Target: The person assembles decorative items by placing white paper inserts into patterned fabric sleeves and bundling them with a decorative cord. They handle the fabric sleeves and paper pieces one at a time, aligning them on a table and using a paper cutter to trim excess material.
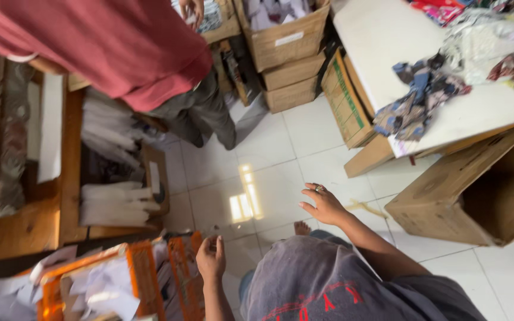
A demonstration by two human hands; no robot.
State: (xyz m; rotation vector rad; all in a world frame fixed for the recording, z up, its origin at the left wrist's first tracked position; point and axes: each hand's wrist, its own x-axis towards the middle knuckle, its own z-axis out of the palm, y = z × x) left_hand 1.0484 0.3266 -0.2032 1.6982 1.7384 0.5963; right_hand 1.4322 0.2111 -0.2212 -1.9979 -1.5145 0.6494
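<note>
While the person looks down from above, their left hand (210, 257) hangs loosely curled with the fingers half bent, holding nothing, just beside an orange crate (144, 279) at the near left. That crate is packed with loose white paper (105, 291), and it is the thing nearest this hand. The paper looks light, thin and floppy, likely to slide and scatter if lifted in a bunch. The crate walls look stiff, so its rim seems the safer place to take hold, with a grip on each side.

The right hand (323, 205), wearing a ring, is spread open in the air above the white tiled floor (269, 178), touching nothing. An open cardboard box (477, 196) lies on its side at the right, under a white tabletop (388, 41) strewn with fabric scraps (417, 101). Another person in a red shirt (108, 47) stands at the far left.
</note>
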